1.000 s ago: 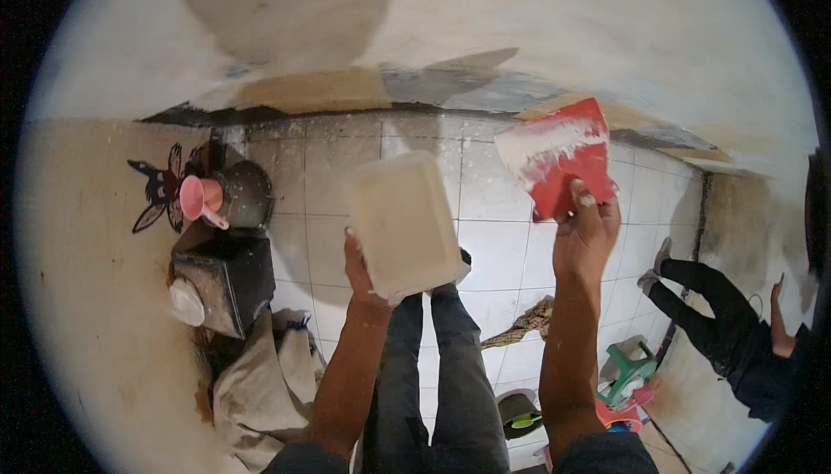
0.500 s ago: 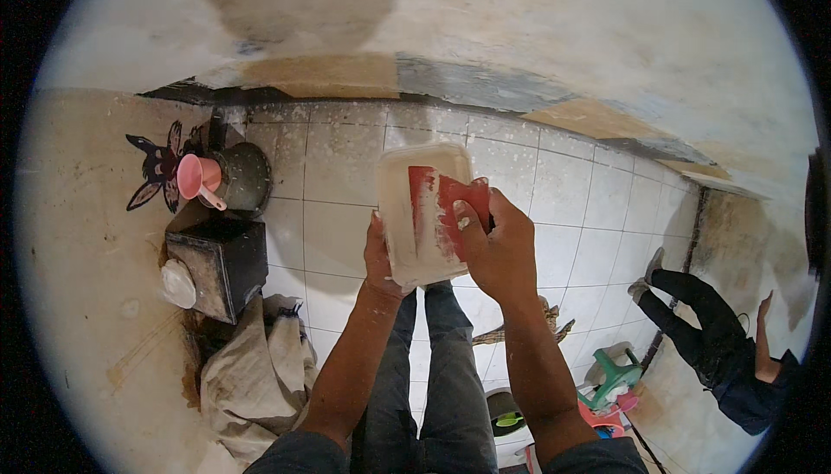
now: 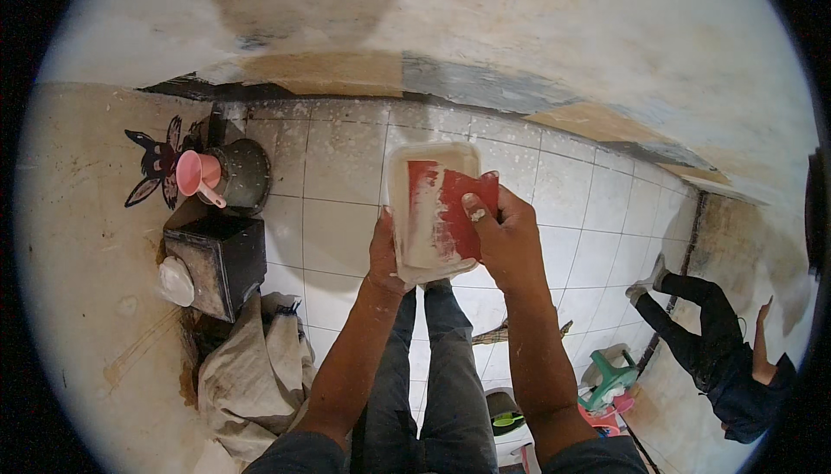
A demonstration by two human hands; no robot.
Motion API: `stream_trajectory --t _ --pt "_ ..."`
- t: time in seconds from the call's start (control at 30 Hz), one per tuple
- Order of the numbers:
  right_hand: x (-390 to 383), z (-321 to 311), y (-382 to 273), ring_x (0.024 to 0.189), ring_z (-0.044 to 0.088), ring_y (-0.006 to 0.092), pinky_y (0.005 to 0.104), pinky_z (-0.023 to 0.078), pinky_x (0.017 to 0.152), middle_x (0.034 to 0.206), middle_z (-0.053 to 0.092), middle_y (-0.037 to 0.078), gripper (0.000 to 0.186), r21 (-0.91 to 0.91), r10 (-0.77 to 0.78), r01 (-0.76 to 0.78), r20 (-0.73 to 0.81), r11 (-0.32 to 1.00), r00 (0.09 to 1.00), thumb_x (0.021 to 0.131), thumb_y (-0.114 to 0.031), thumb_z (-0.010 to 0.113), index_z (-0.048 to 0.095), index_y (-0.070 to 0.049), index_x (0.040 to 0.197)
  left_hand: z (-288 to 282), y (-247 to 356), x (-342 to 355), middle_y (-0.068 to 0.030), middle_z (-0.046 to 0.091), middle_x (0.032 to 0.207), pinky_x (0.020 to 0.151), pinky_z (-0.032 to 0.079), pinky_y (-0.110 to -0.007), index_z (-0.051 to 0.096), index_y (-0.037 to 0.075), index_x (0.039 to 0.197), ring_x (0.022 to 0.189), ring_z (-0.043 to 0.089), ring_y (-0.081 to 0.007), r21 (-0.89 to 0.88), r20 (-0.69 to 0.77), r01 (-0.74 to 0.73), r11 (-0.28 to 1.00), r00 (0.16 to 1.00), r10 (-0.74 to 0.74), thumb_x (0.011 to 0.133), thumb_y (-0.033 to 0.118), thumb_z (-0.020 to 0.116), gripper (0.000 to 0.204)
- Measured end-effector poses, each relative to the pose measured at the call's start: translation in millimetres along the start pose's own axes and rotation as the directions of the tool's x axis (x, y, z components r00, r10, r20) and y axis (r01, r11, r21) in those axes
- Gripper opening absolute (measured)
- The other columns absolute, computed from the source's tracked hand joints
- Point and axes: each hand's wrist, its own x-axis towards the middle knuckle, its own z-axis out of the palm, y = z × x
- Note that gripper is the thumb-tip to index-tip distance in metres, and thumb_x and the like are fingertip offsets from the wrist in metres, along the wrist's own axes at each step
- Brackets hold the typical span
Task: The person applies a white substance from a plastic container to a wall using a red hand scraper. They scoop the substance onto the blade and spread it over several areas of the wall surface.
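Note:
My left hand [image 3: 383, 253] grips the left side of a rectangular whitish plastic tub [image 3: 433, 150], its thumb along the outer wall. A red flat putty spreader [image 3: 457, 223], smeared with off-white paste, is pinched in my right hand [image 3: 517, 245]. The spreader lies over the tub's opening, with its right end sticking out past the right rim. My right thumb presses on its upper face and carries a dab of paste; the fingers behind are mostly hidden. How much paste is in the tub cannot be told.
A patchy wall [image 3: 537, 24] stands ahead above speckled floor tiles [image 3: 346, 158]. At left are a pink dipper [image 3: 197, 173], a dark bucket [image 3: 247, 175], a black box [image 3: 221, 253] and a beige cloth [image 3: 251, 379]. Lower right, a green stool [image 3: 610, 379]; beyond it, another person [image 3: 718, 335].
Tub and both hands have shifted slightly right. The spreader has turned a little and moved with my right hand, showing more of its red face beside the thumb.

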Motion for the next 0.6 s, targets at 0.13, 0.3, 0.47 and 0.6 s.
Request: stream_trajectory --t 0.13,0.3,0.47,0.6 --pt "2 -1 -2 0.07 0.062 0.0205 0.0334 0.049 0.07 0.081 0.067 0.016 0.03 -0.13 -0.003 -0.003 -0.046 0.992 0.999 0.093 -0.025 0.061 0.063 0.003 0.105 1 2 2 -0.0175 0.046 0.141 0.106 0.041 -0.05 0.033 0.008 0.146 0.127 0.048 -0.0335 0.009 -0.018 -0.026 1.0 0.999 0.026 0.092 0.064 0.039 0.078" --pt "3 2 2 0.072 0.061 0.0184 0.0334 0.049 0.07 0.083 0.068 0.016 0.033 -0.156 -0.112 0.102 -0.058 0.982 0.992 0.092 -0.026 0.061 0.063 0.003 0.107 -2 -6 8 -0.0175 0.053 0.133 0.1 0.049 -0.047 0.039 0.005 0.142 0.12 0.056 -0.0314 -0.118 0.055 -0.004 0.993 0.998 0.01 0.094 0.057 0.045 0.071" --pt "7 -32 -1 0.067 0.06 0.0149 0.0304 0.049 0.062 0.077 0.066 0.009 0.029 0.167 0.039 -0.038 -0.001 0.985 0.999 0.094 -0.024 0.061 0.063 0.001 0.108 11 -12 22 -0.0159 0.055 0.132 0.098 0.05 -0.045 0.04 0.005 0.141 0.118 0.057 -0.0298 -0.075 0.092 -0.022 0.997 0.995 0.029 0.096 0.054 0.044 0.067" --pt "7 -74 -2 0.053 0.049 0.0059 0.0241 0.035 0.041 0.074 0.061 0.001 0.028 0.456 0.142 -0.149 0.049 0.878 0.989 0.094 -0.029 0.064 0.064 -0.003 0.105 28 -20 35 -0.014 0.053 0.134 0.1 0.048 -0.044 0.04 0.006 0.142 0.119 0.056 -0.0289 -0.034 0.046 -0.069 0.997 0.996 0.071 0.096 0.054 0.044 0.067"
